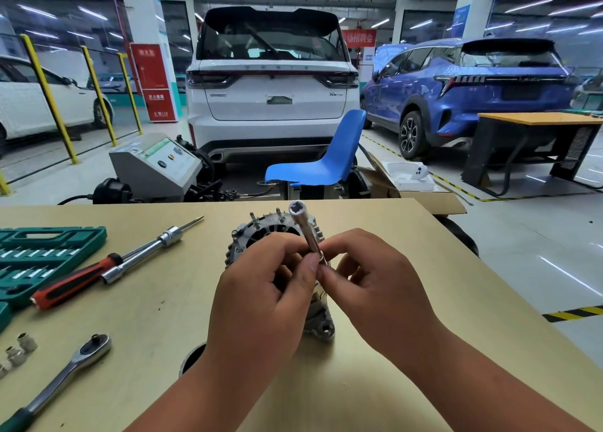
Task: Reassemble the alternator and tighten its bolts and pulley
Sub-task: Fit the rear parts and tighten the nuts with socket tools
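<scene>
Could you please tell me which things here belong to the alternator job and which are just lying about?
In the job: grey metal alternator; long silver socket, pinched by the left hand and right hand.
Lying about: silver ratchet wrench; red-and-black-handled screwdriver; green plastic socket case; blue plastic chair.

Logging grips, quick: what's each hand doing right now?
Left hand: pinches the socket, above the alternator.
Right hand: fingers pinch the socket's lower end.

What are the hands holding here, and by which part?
A long silver socket, open end up, above the alternator. The left hand and right hand both pinch its lower end with their fingers.
</scene>
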A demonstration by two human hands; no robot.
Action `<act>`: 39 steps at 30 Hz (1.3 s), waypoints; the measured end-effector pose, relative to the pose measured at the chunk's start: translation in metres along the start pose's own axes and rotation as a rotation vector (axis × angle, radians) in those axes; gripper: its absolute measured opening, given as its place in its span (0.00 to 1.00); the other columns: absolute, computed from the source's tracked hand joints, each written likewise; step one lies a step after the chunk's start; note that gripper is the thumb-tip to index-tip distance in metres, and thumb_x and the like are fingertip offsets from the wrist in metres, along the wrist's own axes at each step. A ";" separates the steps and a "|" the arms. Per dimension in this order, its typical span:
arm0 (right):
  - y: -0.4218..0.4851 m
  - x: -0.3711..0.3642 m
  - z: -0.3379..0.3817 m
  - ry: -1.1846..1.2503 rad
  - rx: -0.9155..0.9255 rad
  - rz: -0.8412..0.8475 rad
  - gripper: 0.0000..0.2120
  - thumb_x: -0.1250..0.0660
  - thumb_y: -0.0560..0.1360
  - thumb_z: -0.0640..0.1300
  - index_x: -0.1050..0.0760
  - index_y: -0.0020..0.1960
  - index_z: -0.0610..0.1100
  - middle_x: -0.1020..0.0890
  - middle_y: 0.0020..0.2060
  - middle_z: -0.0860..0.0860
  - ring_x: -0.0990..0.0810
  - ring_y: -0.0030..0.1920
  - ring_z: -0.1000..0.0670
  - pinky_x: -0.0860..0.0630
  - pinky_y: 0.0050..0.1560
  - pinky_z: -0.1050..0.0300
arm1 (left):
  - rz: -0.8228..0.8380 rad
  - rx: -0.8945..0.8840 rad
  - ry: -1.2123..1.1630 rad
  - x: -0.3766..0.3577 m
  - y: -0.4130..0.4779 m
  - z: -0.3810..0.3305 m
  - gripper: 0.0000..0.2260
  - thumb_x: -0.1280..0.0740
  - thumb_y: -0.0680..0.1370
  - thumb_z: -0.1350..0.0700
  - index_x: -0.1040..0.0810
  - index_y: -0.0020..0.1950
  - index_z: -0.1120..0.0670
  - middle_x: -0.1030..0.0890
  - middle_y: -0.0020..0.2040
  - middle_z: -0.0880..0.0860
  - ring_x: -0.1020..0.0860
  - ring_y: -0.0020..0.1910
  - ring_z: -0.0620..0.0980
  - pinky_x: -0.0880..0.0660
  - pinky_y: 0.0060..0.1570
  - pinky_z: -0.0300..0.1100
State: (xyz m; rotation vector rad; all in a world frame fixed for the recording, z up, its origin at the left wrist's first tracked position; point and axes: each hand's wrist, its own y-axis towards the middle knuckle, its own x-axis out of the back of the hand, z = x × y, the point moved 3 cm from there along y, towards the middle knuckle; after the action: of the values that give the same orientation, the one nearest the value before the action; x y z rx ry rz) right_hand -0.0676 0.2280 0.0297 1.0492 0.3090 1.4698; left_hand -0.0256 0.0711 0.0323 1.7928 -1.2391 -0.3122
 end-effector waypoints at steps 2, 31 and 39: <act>-0.001 0.000 0.001 0.004 0.017 0.015 0.09 0.28 0.75 0.47 0.19 0.54 0.58 0.19 0.46 0.60 0.19 0.40 0.51 0.29 0.39 0.71 | 0.002 0.009 -0.016 0.000 0.000 0.000 0.03 0.33 0.80 0.48 0.21 0.50 0.39 0.19 0.40 0.41 0.21 0.37 0.45 0.31 0.35 0.27; -0.001 0.000 -0.001 0.019 0.000 0.034 0.10 0.27 0.76 0.42 0.16 0.56 0.54 0.18 0.46 0.59 0.19 0.41 0.52 0.29 0.41 0.70 | -0.013 0.015 -0.015 0.000 0.000 0.001 0.02 0.34 0.79 0.47 0.22 0.49 0.40 0.20 0.41 0.40 0.21 0.37 0.47 0.30 0.35 0.30; -0.001 0.000 -0.002 0.018 -0.012 0.026 0.11 0.27 0.76 0.43 0.16 0.57 0.54 0.18 0.47 0.59 0.19 0.39 0.51 0.29 0.40 0.71 | 0.000 0.014 0.001 0.000 0.001 -0.001 0.03 0.34 0.80 0.47 0.22 0.50 0.38 0.20 0.42 0.38 0.21 0.37 0.45 0.31 0.36 0.28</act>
State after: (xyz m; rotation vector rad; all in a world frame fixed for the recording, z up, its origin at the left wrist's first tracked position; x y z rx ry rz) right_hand -0.0686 0.2286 0.0280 1.0338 0.3004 1.5033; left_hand -0.0259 0.0710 0.0338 1.8046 -1.2437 -0.3036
